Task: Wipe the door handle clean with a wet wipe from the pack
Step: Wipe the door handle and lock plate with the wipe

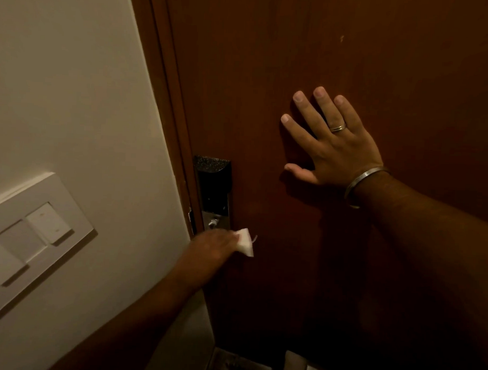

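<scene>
A dark brown wooden door [324, 63] fills most of the view. On its left edge sits a black and metal lock plate [213, 189]. Just below the plate, my left hand [213, 246] is closed around a white wet wipe [246, 244] and covers the door handle, which is hidden under the hand. A corner of the wipe sticks out to the right of my fingers. My right hand [330, 140] lies flat on the door to the upper right of the lock, fingers spread, with a ring and a metal bangle. The pack of wipes is not in view.
A cream wall [69, 95] stands left of the door frame [169, 85], with a white switch panel [30, 238] at lower left. Pale floor or furniture edges [300, 366] show at the bottom.
</scene>
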A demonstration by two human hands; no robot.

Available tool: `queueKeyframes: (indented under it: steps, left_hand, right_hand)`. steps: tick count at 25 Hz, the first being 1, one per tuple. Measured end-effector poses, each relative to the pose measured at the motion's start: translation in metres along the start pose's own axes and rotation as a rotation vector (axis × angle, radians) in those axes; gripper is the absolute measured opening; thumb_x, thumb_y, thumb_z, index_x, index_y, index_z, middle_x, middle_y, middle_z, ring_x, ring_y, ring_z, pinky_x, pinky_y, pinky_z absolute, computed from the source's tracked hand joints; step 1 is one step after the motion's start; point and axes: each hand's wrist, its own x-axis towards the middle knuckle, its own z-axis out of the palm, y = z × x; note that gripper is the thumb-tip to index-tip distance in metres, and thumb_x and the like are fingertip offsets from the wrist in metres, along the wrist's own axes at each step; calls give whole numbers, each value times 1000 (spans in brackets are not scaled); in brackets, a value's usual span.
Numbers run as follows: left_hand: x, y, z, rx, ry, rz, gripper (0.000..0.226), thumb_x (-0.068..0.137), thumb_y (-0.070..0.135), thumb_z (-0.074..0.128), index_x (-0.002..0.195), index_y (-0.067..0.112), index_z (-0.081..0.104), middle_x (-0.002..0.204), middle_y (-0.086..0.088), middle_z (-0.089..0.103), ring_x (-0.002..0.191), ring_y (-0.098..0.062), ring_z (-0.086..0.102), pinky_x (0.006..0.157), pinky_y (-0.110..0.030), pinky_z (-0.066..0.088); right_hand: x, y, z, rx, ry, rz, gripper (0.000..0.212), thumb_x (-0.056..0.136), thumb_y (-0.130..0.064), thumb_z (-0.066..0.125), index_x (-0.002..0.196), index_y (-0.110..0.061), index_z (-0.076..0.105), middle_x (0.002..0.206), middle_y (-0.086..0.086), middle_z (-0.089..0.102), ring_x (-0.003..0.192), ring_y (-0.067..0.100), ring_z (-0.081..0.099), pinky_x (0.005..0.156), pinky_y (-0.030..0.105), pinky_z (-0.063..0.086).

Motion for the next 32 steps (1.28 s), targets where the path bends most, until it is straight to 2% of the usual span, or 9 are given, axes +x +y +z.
queueKeyframes:
  steps: [3,8,10,13,17,22,27,30,32]
  left_hand:
    - [-3,-11,-4,6,-15,-111,47,66,9,86,109,6,68,111,-19,71,102,-33,68,88,-47,56]
    - [32,52,14,-11,-129,-37,46,87,10,64,130,4,47,134,-20,56,122,-32,54,102,-42,44]
    - [16,33,7,12,-55,36,56,74,5,78,125,3,55,127,-21,62,115,-33,60,95,-43,50]
    - [-19,-19,-3,-20,63,-89,60,53,-2,91,108,1,68,109,-21,71,96,-34,70,74,-48,59]
    - [-17,-22,-7,-15,25,-174,61,44,2,96,100,1,72,94,-21,75,80,-31,74,56,-42,62]
    - [-27,7,15,-255,17,-380,49,93,18,62,136,6,44,141,-14,50,129,-25,48,102,-38,44]
    - [14,-4,0,-405,35,-525,26,102,16,40,117,6,58,119,-21,65,99,-24,64,86,-32,52]
    - [-1,0,6,-328,-10,-429,31,100,12,45,130,5,52,144,-18,46,126,-28,50,106,-40,42]
    - [5,3,7,-394,44,-448,28,99,9,48,125,5,55,137,-21,53,119,-28,56,99,-36,48]
  right_hand:
    - [0,1,1,-11,1,6,90,92,-76,25,159,-16,22,164,19,20,149,41,22,121,51,12]
    - [-1,2,-3,-8,-17,2,89,93,-76,25,159,-17,24,164,19,21,149,42,24,121,51,13]
    - [0,1,-3,-7,-15,8,88,93,-75,26,159,-17,23,164,19,21,149,42,24,121,51,13]
    - [-1,0,-3,-12,-12,5,89,93,-75,27,159,-16,24,164,19,21,149,41,22,120,51,15]
    - [-1,0,-2,-20,-11,1,89,93,-76,25,159,-16,23,164,19,20,149,41,21,120,51,15]
    - [-2,1,0,-31,-3,6,90,93,-75,24,160,-16,23,165,19,17,150,41,18,121,52,12]
    - [0,1,-2,-50,-5,-2,90,93,-75,24,160,-16,25,165,20,19,150,41,18,121,51,11]
    - [-1,-1,-2,-44,6,0,89,94,-75,26,159,-15,26,164,20,21,150,41,18,121,51,12]
    - [0,2,-1,-42,13,1,89,94,-75,26,159,-14,26,164,20,21,150,41,18,121,51,10]
